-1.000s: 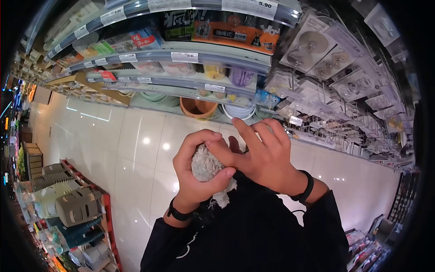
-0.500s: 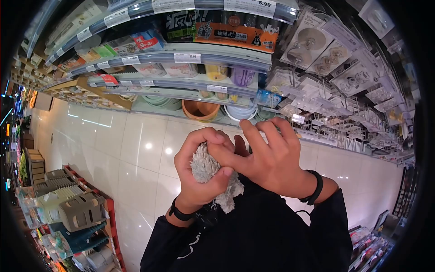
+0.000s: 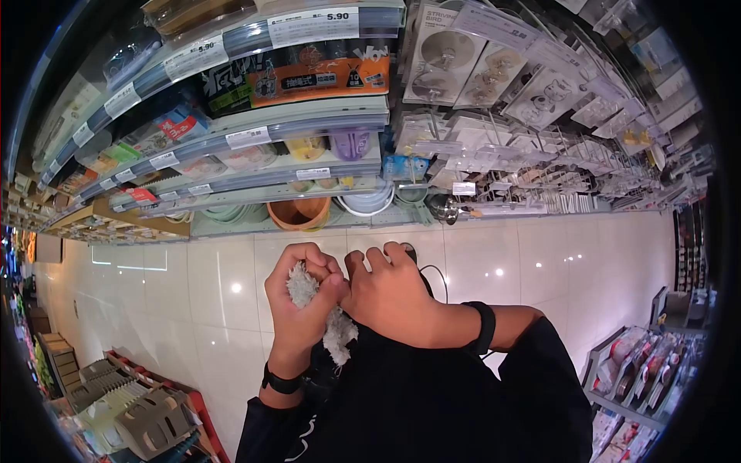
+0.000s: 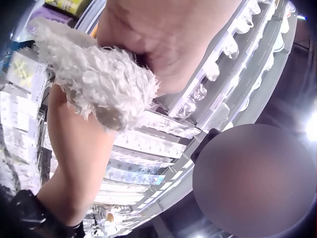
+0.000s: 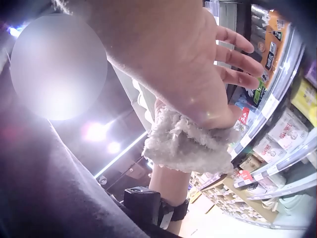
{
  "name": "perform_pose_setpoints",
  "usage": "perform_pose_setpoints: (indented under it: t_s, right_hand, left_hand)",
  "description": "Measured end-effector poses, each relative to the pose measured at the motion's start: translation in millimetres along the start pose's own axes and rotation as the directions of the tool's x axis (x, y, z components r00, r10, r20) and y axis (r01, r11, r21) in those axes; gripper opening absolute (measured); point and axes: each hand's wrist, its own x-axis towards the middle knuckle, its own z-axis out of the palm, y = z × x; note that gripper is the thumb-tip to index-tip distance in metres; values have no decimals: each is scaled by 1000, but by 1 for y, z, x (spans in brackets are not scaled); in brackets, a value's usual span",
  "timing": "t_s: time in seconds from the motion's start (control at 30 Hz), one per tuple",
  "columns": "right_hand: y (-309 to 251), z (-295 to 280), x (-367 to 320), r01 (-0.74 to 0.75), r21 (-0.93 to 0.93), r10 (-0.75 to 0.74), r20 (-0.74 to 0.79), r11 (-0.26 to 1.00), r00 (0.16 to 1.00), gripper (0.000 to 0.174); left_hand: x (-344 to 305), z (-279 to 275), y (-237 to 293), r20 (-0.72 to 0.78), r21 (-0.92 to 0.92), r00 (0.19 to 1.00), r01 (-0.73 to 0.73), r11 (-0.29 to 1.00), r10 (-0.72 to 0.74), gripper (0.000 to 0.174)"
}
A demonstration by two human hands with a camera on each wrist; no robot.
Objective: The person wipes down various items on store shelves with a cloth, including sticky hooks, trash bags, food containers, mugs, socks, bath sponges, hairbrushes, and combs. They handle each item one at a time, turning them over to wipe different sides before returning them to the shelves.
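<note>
In the head view, my left hand grips a shaggy, grey-white fluffy cloth. One bunched part shows inside the ring of its fingers and thumb, and another hangs out below the palm. Close against it on the right is my right hand, back upward, fingers bent loosely away, its near side at the left thumb. The left wrist view has the cloth spilling from beneath the left palm. Seen from the right wrist, several fingers are spread and extended, and the thumb lies along the cloth.
Store shelves with price tags run across the front. Orange garbage-bag packs stand on one shelf, and a brown-orange tub sits at the bottom. Hanging packets fill the right. Plastic baskets are at lower left, over a shiny tiled floor.
The view has turned, so the shelves appear farther left. My right hand has drawn its thumb side out from the left fist and now lies beside it, fingers lower. The left hand keeps its grip.
</note>
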Motion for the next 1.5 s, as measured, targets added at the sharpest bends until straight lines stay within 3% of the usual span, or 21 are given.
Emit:
perform_pose_setpoints:
  t_s: [0.23,0.43,0.63,1.03,1.27,1.33,1.37,1.43,1.5]
  right_hand:
    - [1,-11,-5,14,-55,-16,-35,998,999,4]
    - [1,-9,-6,-23,8,23,-19,1000,1000,19]
    - [-1,-21,-6,-62,-39,55,-160,997,986,40]
    - [-8,-25,-6,-110,-21,101,-254,994,962,40]
    - [-1,-28,-1,-73,3,72,-207,997,976,35]
    - [20,1,3,-196,443,275,-121,875,954,40]
    - [34,30,4,-255,552,366,-98,794,926,43]
    - [70,102,12,-298,689,488,-92,660,868,49]
    - [99,160,32,-336,729,611,-141,596,779,53]
  left_hand:
    - [1,3,-1,46,-56,998,33,998,-30,21]
    - [1,1,-5,155,-189,985,-44,981,74,29]
    - [-2,5,2,199,-204,969,-104,973,145,37]
    - [0,5,6,268,-245,933,-177,953,242,39]
    - [2,-4,6,258,-233,940,-166,958,225,35]
    - [7,-15,3,-61,-57,987,-151,987,147,33]
    - [10,-29,-5,-73,-62,983,-173,983,168,33]
    - [11,-61,-34,-258,-104,965,-68,992,39,25]
    - [1,-71,-53,-226,-128,974,-4,992,-25,22]
